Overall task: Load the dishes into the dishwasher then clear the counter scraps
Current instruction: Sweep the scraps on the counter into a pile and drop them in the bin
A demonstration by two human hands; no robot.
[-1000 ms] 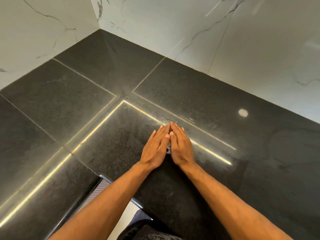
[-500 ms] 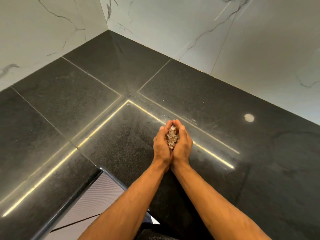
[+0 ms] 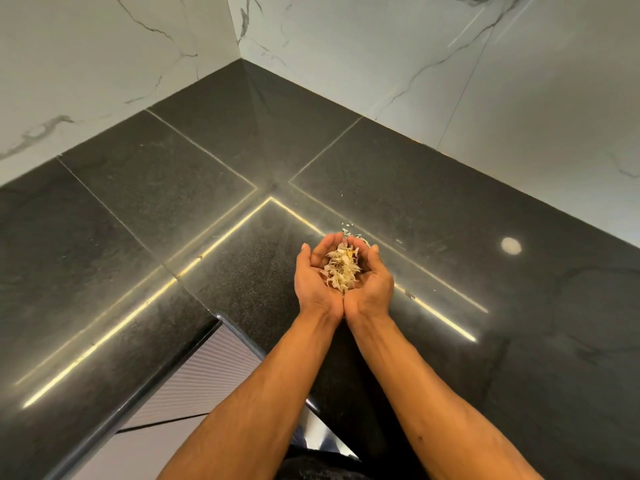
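Note:
A pile of pale, flaky scraps [image 3: 341,268] lies in the bowl formed by my two hands. My left hand [image 3: 313,280] and my right hand [image 3: 373,282] are pressed together side by side, palms up and fingers curled upward round the pile. They hover just above the black stone counter [image 3: 173,188], near its inner corner. A few small stray scraps [image 3: 347,224] lie on the counter just beyond my fingertips. No dishes or dishwasher are in view.
White marble walls [image 3: 381,57] meet in a corner behind the L-shaped counter. The counter's rounded front edge [image 3: 145,400] runs at the lower left, with a ribbed grey cabinet front [image 3: 207,375] below it. A round light reflection [image 3: 511,245] shows on the right.
My hands lay flat on the counter, palms down, then scooped the scraps together. Now they have turned palms up, opened wider into a bowl and lifted with the pile.

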